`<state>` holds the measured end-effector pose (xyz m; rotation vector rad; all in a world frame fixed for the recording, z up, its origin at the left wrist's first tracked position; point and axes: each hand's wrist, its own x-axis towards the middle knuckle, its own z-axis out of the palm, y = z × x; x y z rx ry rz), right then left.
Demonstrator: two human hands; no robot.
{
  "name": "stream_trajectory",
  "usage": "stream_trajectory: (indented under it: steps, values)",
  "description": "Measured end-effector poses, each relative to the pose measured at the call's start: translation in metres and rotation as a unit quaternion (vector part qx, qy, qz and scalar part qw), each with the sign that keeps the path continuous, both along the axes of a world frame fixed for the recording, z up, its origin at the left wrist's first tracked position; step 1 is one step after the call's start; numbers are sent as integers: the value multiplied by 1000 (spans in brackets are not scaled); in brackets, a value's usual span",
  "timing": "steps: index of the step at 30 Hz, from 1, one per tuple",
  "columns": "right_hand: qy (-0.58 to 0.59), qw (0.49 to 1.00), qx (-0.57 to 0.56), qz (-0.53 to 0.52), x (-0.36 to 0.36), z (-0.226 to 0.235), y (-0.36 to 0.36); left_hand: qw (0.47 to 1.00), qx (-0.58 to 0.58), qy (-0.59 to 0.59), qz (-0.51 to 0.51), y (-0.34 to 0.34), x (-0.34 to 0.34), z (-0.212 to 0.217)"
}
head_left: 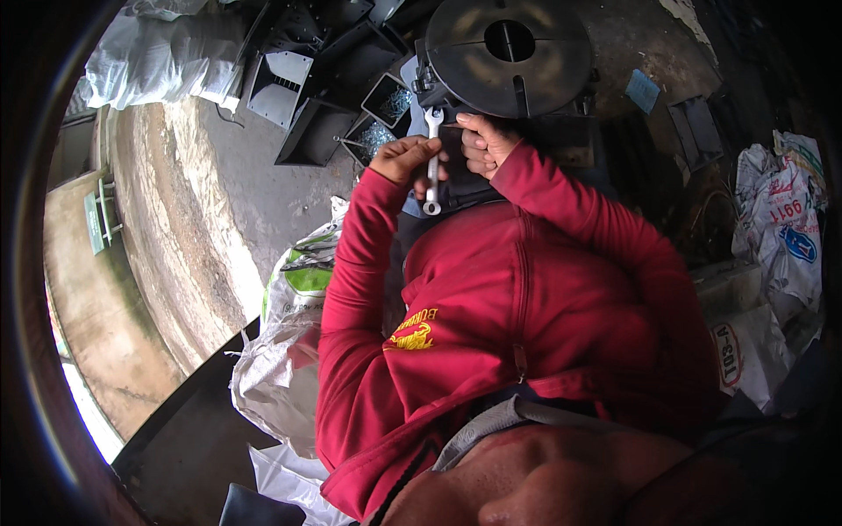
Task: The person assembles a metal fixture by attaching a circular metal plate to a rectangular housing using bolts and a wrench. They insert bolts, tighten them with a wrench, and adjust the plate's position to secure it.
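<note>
Two hands in red sleeves meet close together at the top middle of the view, just below a dark round metal plate. Left hand (pixel 405 158) is closed in a fist around the middle of a silver spanner (pixel 431 160), gripping its shaft so the tool stands nearly upright. Its long axis runs top to bottom: the open jaw end points up toward the round plate (pixel 509 54), and the ring end hangs down below the fist. Held this way, the open end seems lined up to reach a fitting at the plate's near edge, though the fitting itself is hidden. Right hand (pixel 482 140) is curled just beside the spanner's upper part, fingertips pinched at the plate's edge; whether it has hold of anything small cannot be told. Beyond the hands, left of the plate, sit open dark metal trays (pixel 386 101) holding small shiny screws or bolts, placed within easy reach. Farther left lies bare concrete floor (pixel 219 202), with white sacks (pixel 158 61) at the upper left, another sack (pixel 289 289) by the left elbow, and printed sacks (pixel 785 219) on the right.
</note>
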<state>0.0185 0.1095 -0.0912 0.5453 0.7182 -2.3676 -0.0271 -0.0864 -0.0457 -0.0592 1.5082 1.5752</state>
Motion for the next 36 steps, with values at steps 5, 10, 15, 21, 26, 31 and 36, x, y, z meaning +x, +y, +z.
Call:
stream_trajectory:
  steps: [5,10,15,21,26,31,36]
  values:
    - [51,997,37,39,1,-2,0,997,-29,46,-52,-7,-4,20]
    - [80,995,56,36,-5,3,-3,998,32,4,60,17,28,3]
    - [54,994,78,-50,6,17,-8,991,89,-36,89,41,34,5]
    - [52,997,55,-30,0,3,-5,994,42,-43,89,39,27,5]
    - [43,998,30,26,0,11,2,994,-60,44,-85,-2,-17,12]
    - [42,995,15,84,-1,12,6,991,-65,63,-97,-5,-13,26]
    - [66,996,59,29,-4,6,-2,999,14,-5,41,12,18,4]
